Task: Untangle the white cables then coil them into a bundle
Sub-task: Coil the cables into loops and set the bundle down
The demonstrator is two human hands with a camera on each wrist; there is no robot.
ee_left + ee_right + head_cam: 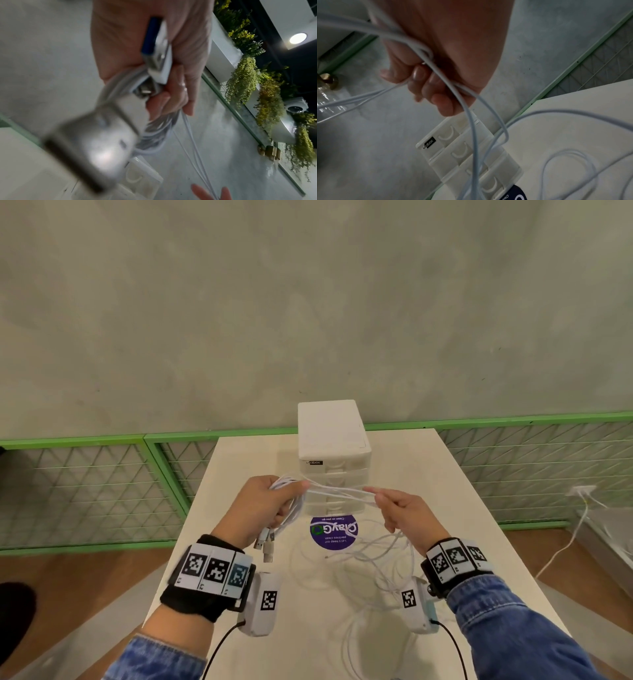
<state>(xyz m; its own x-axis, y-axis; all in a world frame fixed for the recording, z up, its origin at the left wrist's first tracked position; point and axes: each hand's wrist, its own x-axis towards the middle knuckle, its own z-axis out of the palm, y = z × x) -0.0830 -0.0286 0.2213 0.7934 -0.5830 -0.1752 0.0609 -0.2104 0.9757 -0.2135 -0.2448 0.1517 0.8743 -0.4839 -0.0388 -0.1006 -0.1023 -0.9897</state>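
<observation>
White table [445, 508] under a grey wall carries the slack: white cables [373, 556] run from the coil in my left hand [274, 501], fingers curled round it w/ USB plugs [265, 542] dangling, across to my right hand [400, 510], pinching a few strands, rest looped loose on the table. Risk, my read: pulling the taut span before the loops are cleared tightens a knot. Trailing slack may also snag the drawer box [332, 453], or plugs catch in the coil.
</observation>
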